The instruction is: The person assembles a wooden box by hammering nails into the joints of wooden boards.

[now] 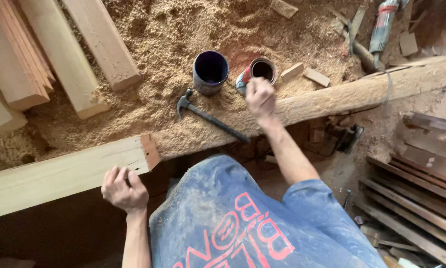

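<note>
Right hand [260, 98] fisted just below small open can [258, 71], contents dark reddish, grip unclear. Beside can: dark cup [210, 71], hammer [208, 116]. Left hand [124, 189] curled on plank [64, 173].

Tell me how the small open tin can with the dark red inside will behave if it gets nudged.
The small open tin can sits tilted on loose sawdust, so it would probably tip easily. Its round wall suggests it would roll once down. The red staining inside hints at liquid that could spill. The right hand is at its rim; the left hand rests on the pale wooden beam.
</note>
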